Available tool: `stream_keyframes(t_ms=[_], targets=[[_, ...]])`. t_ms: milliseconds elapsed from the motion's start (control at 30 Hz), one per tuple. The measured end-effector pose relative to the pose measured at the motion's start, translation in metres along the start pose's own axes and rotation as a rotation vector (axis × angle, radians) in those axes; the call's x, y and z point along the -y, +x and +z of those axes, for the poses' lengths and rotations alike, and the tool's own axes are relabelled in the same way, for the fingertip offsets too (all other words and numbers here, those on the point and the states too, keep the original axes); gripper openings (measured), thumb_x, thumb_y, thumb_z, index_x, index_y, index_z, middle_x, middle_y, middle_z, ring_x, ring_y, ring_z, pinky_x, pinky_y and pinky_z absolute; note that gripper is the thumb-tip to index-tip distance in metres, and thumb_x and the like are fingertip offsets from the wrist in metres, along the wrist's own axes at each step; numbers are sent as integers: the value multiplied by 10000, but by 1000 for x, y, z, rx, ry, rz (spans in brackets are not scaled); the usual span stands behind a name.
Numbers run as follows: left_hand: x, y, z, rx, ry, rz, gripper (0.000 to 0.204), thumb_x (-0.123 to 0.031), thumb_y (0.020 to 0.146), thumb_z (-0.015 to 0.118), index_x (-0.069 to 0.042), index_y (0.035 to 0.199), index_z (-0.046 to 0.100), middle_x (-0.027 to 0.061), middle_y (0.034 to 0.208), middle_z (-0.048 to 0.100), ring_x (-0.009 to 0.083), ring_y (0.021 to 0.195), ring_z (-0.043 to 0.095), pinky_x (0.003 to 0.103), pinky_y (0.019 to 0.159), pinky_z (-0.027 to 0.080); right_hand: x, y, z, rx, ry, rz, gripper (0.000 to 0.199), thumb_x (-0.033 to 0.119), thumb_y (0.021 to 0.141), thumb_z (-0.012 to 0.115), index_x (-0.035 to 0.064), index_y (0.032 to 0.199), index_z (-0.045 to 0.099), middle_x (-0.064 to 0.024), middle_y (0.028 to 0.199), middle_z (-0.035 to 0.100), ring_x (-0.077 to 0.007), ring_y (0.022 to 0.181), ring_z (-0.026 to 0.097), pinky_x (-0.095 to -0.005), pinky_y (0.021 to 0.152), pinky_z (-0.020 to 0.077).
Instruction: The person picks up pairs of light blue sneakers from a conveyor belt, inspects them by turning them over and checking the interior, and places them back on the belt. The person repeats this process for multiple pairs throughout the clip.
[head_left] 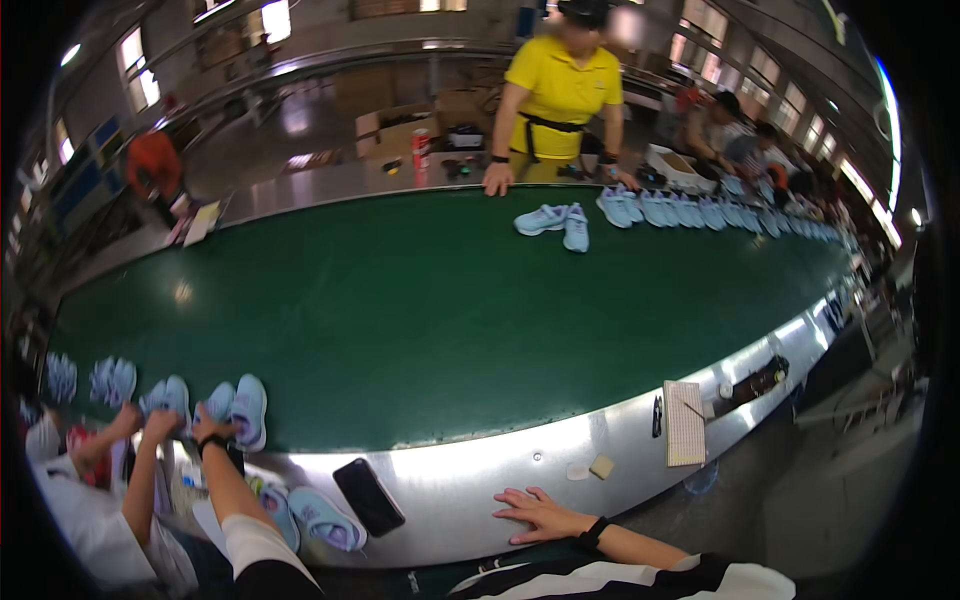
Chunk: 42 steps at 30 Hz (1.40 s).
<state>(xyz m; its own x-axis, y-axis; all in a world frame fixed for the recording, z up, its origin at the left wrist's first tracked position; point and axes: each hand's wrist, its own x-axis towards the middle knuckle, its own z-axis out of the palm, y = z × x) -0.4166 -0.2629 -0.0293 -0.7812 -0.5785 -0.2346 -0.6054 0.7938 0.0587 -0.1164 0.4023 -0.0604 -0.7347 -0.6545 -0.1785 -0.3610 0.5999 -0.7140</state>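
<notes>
My left hand [212, 428], with a dark wristband, reaches to the left edge of the green conveyor belt [440, 310]. Its fingers close around the heel end of a light blue sneaker [217, 402], partly hiding it. Touching that shoe's right side is its mate, another light blue sneaker [249, 412]. My right hand [543, 515] rests on the metal ledge [450, 500] with fingers spread and nothing in them. Between my arms, a light blue sneaker [327, 519] with a lilac lining lies beside a black phone [369, 497]. Another shoe [281, 515] is partly behind my left arm.
A co-worker's hands [160, 425] touch sneakers left of mine. Across the belt stands a person in yellow [565, 95], near a sneaker pair [555, 222] and a long shoe row [690, 212]. A gridded pad [685, 425] and a yellowish block [601, 467] lie on the ledge.
</notes>
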Motion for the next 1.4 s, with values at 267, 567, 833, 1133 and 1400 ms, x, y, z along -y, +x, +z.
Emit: stream_keyframes(t_ms=[267, 567, 833, 1133, 1400], targets=[[-28, 24, -9, 25, 74, 3, 1059, -494, 566, 856, -133, 1403, 318, 173, 1357, 525, 374, 1230, 518, 474, 1035, 417, 2, 1, 10, -60, -56, -9, 676, 537, 898, 607, 191, 1447, 418, -99, 1589, 246, -288, 1494, 157, -556, 1163, 102], [-149, -200, -21, -514, -375, 471, 507, -411, 655, 787, -110, 1034, 636, 163, 897, 687, 382, 853, 663, 465, 750, 529, 12, 1, 8, -64, -211, 26, 646, 492, 885, 626, 138, 1403, 470, -146, 1546, 326, -321, 1454, 255, -570, 1137, 195], [-128, -459, 88, 138, -885, 837, 514, -172, 834, 757, 1, 1268, 544, 112, 1027, 630, 153, 780, 632, 269, 670, 520, 46, -10, -12, -706, 260, 217, 647, 347, 859, 719, 60, 1374, 453, -193, 1271, 431, -340, 1061, 561, -386, 904, 490], [-142, -453, 137, 630, -1069, 603, 620, -141, 858, 703, 18, 1396, 437, 112, 1101, 576, 138, 863, 629, 259, 697, 519, 25, 4, 5, -636, 526, 502, 762, 217, 820, 705, -7, 1452, 345, -185, 1097, 588, -260, 865, 635, -335, 764, 530], [-131, -457, 94, 858, -1323, 569, 628, 12, 867, 528, -19, 1466, 340, 115, 1315, 509, 179, 1166, 546, 301, 997, 427, 58, -16, -16, -669, 1099, 304, 682, 58, 930, 521, 53, 1541, 218, -128, 1353, 511, -202, 1168, 550, -328, 963, 465]])
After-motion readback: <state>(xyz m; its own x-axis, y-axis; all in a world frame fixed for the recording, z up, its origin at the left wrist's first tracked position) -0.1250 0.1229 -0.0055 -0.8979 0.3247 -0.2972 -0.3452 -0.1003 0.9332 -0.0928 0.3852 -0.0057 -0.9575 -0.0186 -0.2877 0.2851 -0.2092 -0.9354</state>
